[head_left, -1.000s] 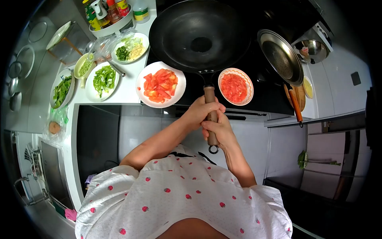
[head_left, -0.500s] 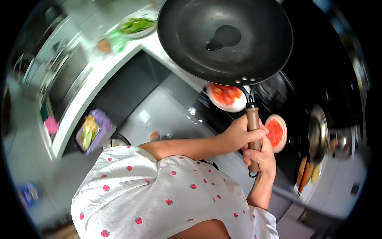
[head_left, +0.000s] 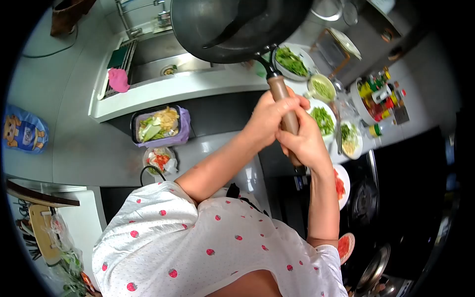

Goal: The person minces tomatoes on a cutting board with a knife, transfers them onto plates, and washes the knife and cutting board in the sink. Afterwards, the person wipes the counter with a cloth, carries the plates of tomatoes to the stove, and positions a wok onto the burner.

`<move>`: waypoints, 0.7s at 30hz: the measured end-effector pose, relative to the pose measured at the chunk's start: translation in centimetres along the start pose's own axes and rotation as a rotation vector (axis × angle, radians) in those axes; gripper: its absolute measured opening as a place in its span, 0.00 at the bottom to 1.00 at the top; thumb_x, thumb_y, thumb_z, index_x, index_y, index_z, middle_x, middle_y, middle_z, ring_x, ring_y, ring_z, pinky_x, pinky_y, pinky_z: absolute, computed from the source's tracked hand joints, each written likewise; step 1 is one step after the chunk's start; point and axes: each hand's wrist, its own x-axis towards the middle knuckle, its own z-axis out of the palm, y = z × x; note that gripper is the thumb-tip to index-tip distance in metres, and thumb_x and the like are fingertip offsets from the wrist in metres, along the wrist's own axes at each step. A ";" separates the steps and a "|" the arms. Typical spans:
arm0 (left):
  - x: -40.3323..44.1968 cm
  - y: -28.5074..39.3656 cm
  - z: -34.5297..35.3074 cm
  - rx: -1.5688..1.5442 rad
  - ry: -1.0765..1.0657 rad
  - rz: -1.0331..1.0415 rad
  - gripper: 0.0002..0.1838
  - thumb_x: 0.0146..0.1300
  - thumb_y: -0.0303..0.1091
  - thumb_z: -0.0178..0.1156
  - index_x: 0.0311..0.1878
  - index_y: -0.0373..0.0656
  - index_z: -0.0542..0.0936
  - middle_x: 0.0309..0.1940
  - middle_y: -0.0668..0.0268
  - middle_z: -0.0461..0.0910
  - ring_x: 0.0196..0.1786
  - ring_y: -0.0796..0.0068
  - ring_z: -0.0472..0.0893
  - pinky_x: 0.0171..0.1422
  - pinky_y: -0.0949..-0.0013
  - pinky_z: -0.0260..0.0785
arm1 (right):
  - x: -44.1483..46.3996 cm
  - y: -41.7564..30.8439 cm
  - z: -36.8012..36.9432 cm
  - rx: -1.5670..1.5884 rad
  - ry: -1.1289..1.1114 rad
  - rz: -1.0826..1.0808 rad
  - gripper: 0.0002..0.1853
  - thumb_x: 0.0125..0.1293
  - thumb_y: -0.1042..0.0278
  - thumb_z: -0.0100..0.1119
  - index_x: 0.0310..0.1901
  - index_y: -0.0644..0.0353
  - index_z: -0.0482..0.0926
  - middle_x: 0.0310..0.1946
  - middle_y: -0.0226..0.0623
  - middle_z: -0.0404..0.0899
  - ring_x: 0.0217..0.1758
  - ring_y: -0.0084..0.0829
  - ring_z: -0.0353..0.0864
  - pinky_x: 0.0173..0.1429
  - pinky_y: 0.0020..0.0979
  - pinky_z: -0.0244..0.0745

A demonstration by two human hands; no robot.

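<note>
Both of my hands are wrapped round the brown handle of a large black wok (head_left: 232,29). My left hand (head_left: 272,116) grips the upper part of the handle, close to the pan. Lower down, near the handle's end, my right hand (head_left: 307,141) is closed round it. The wok hangs over the counter edge beside the sink (head_left: 153,54), with a dark wet streak across its inside. Right of the hands are plates of chopped greens (head_left: 322,121) and green leaves (head_left: 291,62).
A plate of cut tomato (head_left: 341,185), a bowl of red pulp (head_left: 346,247) and a metal lid (head_left: 373,267) are at the lower right by the black stove (head_left: 405,198). Bottles stand in a round tray (head_left: 363,106). A scrap bin (head_left: 161,126) hangs below the counter (head_left: 173,94).
The view has swung left from the stove to the sink. My hands have carried the wok off the stove and over toward the sink, and the dark wet patch inside has spread into a streak.
</note>
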 end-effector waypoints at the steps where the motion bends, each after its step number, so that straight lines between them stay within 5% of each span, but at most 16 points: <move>1: 1.0 1.6 -1.1 -0.010 0.035 0.042 0.09 0.57 0.29 0.55 0.37 0.41 0.66 0.35 0.55 0.76 0.41 0.67 0.77 0.48 0.64 0.72 | 2.1 -0.3 1.1 -0.088 0.022 -0.065 0.23 0.49 0.78 0.56 0.50 0.64 0.68 0.21 0.31 0.69 0.15 0.19 0.68 0.17 0.21 0.62; 6: 4.1 8.1 -6.4 -0.099 0.054 0.161 0.05 0.56 0.29 0.54 0.34 0.41 0.69 0.34 0.56 0.77 0.44 0.61 0.78 0.54 0.60 0.70 | 9.8 -2.3 6.4 -0.488 0.153 -0.333 0.19 0.49 0.75 0.57 0.46 0.65 0.70 0.27 0.44 0.77 0.27 0.34 0.78 0.32 0.31 0.72; 9: 5.2 10.8 -8.5 -0.080 0.021 0.214 0.04 0.55 0.28 0.53 0.34 0.41 0.70 0.34 0.56 0.78 0.45 0.59 0.78 0.56 0.58 0.68 | 11.9 -4.1 8.8 -0.512 0.175 -0.291 0.18 0.49 0.74 0.57 0.45 0.65 0.71 0.31 0.50 0.78 0.35 0.43 0.80 0.40 0.35 0.72; 13: 6.2 12.6 -10.0 -0.073 -0.068 0.252 0.04 0.55 0.26 0.51 0.35 0.42 0.70 0.34 0.55 0.78 0.46 0.56 0.78 0.57 0.56 0.67 | 13.4 -4.8 10.5 -0.545 0.221 -0.325 0.19 0.50 0.73 0.58 0.46 0.64 0.69 0.29 0.54 0.77 0.35 0.50 0.79 0.37 0.38 0.73; 14: 6.3 12.8 -10.1 -0.064 -0.083 0.253 0.05 0.55 0.26 0.51 0.35 0.42 0.70 0.34 0.55 0.78 0.46 0.56 0.78 0.57 0.56 0.66 | 13.7 -4.3 10.5 -0.574 0.222 -0.409 0.22 0.51 0.74 0.56 0.49 0.67 0.63 0.26 0.58 0.76 0.31 0.56 0.77 0.34 0.45 0.72; 21: 4.2 11.2 -7.3 0.073 -0.127 0.139 0.05 0.56 0.26 0.49 0.37 0.40 0.68 0.32 0.56 0.78 0.45 0.55 0.78 0.56 0.58 0.66 | 9.4 -3.1 9.1 -0.494 0.333 -0.446 0.21 0.50 0.72 0.61 0.47 0.63 0.68 0.27 0.53 0.77 0.32 0.53 0.78 0.33 0.40 0.72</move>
